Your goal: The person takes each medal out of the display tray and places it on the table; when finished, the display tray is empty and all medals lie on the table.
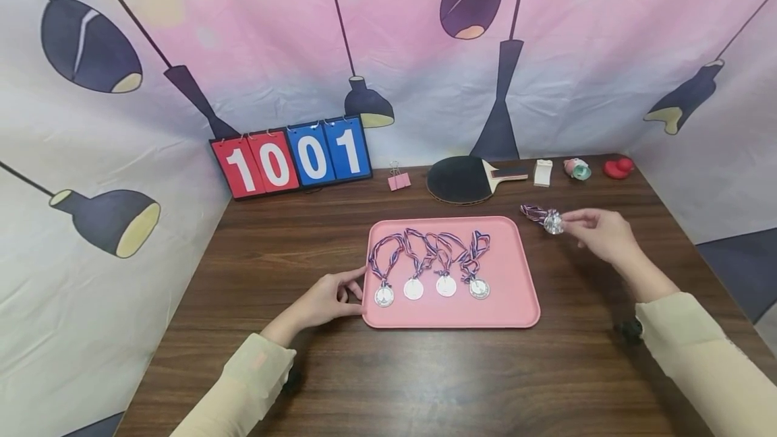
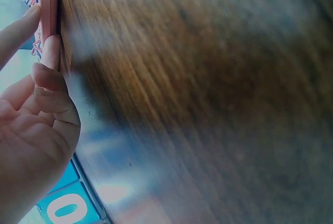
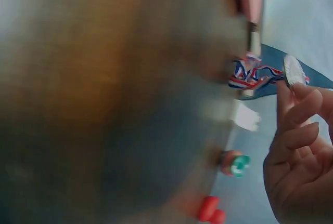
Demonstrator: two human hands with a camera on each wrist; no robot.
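Note:
My right hand (image 1: 601,231) pinches a silver medal (image 1: 554,222) between thumb and fingertips, beyond the tray's upper right corner. Its striped ribbon (image 3: 250,76) trails to the left of the disc. A pink tray (image 1: 510,302) lies on the table and bears several silver medals (image 1: 446,286) in a row, their red, white and blue ribbons (image 1: 388,248) spread above the discs. At the tray's left edge, my left hand (image 1: 328,299) touches the rim with extended thumb and index finger, the other fingers bent. Close up, the left wrist view shows those fingers against the tray's side (image 2: 49,5).
Along the back of the wooden table (image 1: 291,235) stand a flip scoreboard (image 1: 291,157), a pink binder clip (image 1: 398,181), a black table tennis bat (image 1: 461,181), a small white object (image 1: 543,172), a pink and green figurine (image 1: 577,168) and a red rubber duck (image 1: 618,167). A printed cloth hangs behind.

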